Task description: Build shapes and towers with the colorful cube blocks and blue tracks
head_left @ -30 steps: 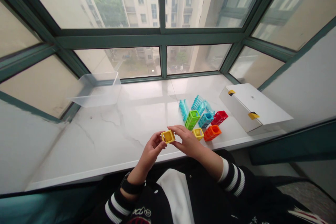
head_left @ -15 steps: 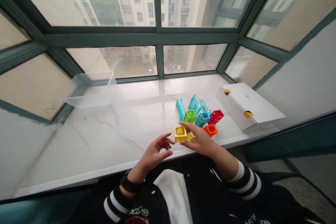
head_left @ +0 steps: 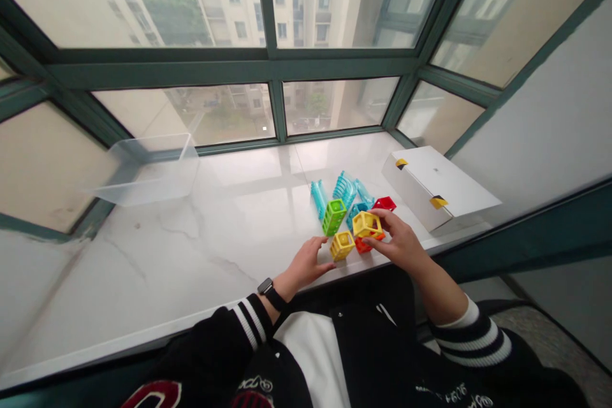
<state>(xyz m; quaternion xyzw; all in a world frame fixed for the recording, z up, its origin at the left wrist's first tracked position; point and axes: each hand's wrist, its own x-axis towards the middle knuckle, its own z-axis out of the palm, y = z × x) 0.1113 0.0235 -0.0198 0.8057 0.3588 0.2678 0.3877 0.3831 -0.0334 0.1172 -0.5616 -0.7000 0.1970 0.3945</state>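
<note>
My right hand [head_left: 400, 241] grips a yellow hollow cube [head_left: 367, 224], held just above an orange cube [head_left: 364, 245] on the white marble sill [head_left: 229, 223]. My left hand [head_left: 308, 261] reaches to a second yellow cube [head_left: 342, 245] lying on the sill, fingertips touching its left side. Behind them lie a green cube [head_left: 333, 216], a blue cube [head_left: 354, 210], a red cube [head_left: 384, 204] and several teal ribbed pieces [head_left: 345, 186].
A white box with yellow tabs [head_left: 433, 186] lies at the right of the sill. A clear plastic bin [head_left: 148, 167] stands at the back left near the window frame. The sill's front edge runs right before my body.
My right hand carried the yellow cube to the right, over the orange cube. My left hand let go of it and moved right to the other yellow cube. The view shifted slightly.
</note>
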